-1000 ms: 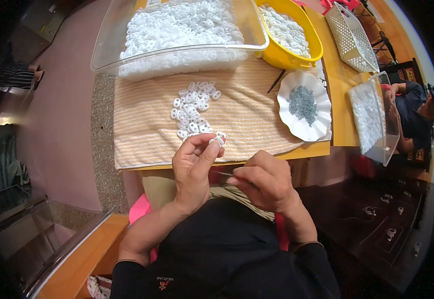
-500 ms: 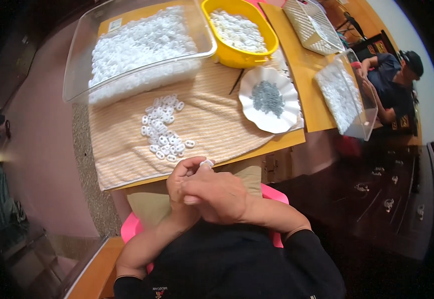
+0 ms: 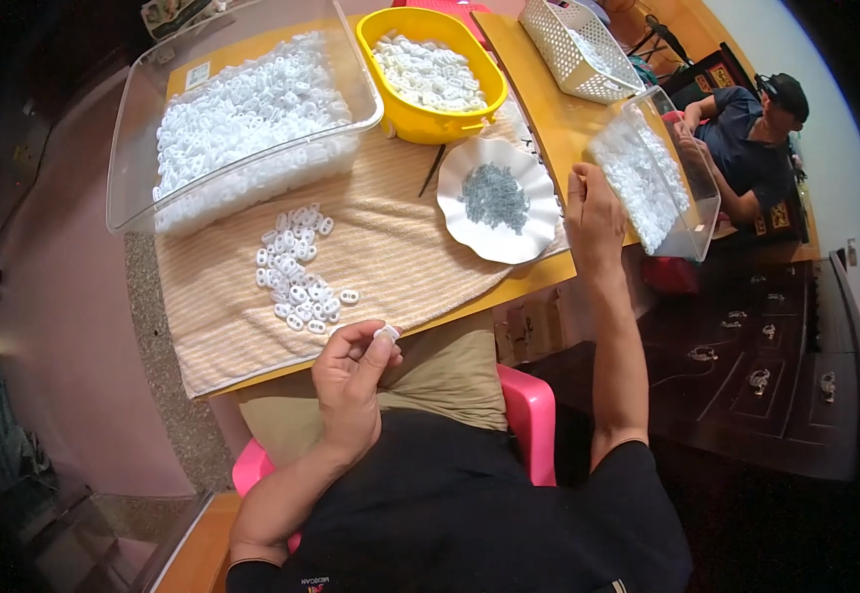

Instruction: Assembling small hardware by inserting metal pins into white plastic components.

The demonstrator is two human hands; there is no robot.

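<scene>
The left hand is pinching a white piece at the loose pile's four o'clock. The right hand, just parted, is hovering at the white dish's three o'clock, grip not discernible; one-handed holding is replacing two-handed work.

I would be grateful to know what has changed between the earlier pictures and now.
The right hand has parted from the left hand and swung forward and to the right, beside the white wavy-rimmed dish of grey bits; whether it holds anything is unclear. The left hand still pinches a small white plastic piece; the loose pile of white two-holed ovals and the yellow plastic tub stay put.
</scene>
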